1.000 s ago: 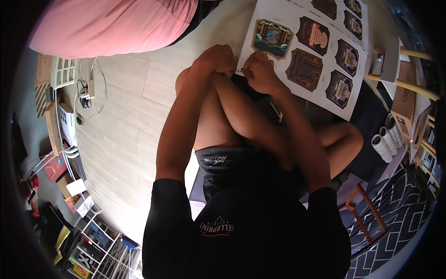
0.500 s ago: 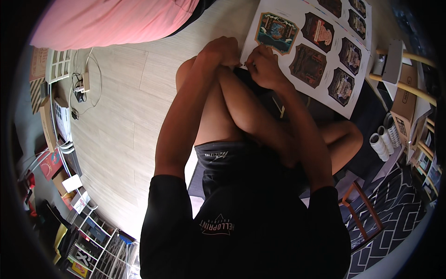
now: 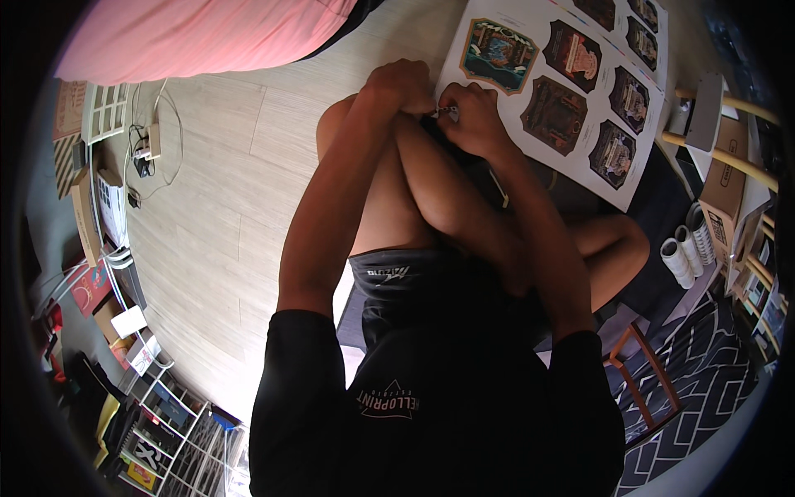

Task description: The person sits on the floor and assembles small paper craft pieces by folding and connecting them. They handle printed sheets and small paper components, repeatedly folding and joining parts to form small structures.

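Note:
My left hand point(image 3: 402, 86) is closed above my raised knee, its fingertips curled away from sight. Close beside it, my right hand point(image 3: 470, 114) is pinched at the near left corner of a large white printed sheet point(image 3: 517, 109). A small pale, shiny bit point(image 3: 448, 109) shows at the right fingertips, in the gap between the two hands; its kind is too small to make out. Dark badge-shaped labels are printed on the sheet, among them a green one with a gold border point(image 3: 498, 56) just beyond my right hand.
Someone in pink clothing point(image 3: 207, 33) is at the far left. Cables with a power strip point(image 3: 152, 142) lie on the wooden floor point(image 3: 240, 178). White rolls point(image 3: 677, 263) and a cardboard box point(image 3: 722, 186) stand at the right. A wire shelf point(image 3: 178, 447) is at the lower left.
My hands have shifted very slightly, and the small shiny bit at the right fingertips shows more plainly. The sheet appears a little further right in view.

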Available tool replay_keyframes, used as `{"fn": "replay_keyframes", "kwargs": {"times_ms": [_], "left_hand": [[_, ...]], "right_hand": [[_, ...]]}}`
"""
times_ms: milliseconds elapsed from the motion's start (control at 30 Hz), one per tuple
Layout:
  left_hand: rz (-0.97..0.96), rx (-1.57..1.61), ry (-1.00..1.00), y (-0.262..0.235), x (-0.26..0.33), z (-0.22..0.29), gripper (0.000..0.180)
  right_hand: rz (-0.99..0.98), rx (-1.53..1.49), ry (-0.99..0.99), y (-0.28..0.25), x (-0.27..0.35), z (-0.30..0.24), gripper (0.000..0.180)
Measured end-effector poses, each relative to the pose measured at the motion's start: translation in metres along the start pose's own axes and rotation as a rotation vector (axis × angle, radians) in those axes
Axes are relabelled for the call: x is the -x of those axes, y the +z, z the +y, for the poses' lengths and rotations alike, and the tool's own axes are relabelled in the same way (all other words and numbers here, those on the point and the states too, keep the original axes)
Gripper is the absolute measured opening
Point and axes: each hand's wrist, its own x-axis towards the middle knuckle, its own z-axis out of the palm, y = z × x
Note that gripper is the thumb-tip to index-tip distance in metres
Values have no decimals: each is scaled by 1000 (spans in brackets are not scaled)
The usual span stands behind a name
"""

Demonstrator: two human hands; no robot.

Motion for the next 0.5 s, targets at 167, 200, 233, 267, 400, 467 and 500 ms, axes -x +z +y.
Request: {"fn": "replay_keyframes", "kwargs": {"times_ms": [167,200,233,267,400,467,500], "left_hand": [[15,9,5,-3,2,1,37],[25,9,3,-2,1,2,39],[33,9,1,-1,0,2,41],[12,1,-23,-2,0,4,44],[-28,-8,17,11,-24,-16,48],[3,41,80,12,-29,-28,50],[31,90,95,7,-18,-26,51]], "right_hand": [[8,6,-5,2,0,-1,17],[55,67,-35,4,0,1,17],[102,128,-65,5,0,3,17],[150,188,-100,6,0,4,17],[257,-64,-69,-11,16,17,22],[218,-290,41,-34,39,26,22],[196,-403,99,-44,55,32,22]]}}
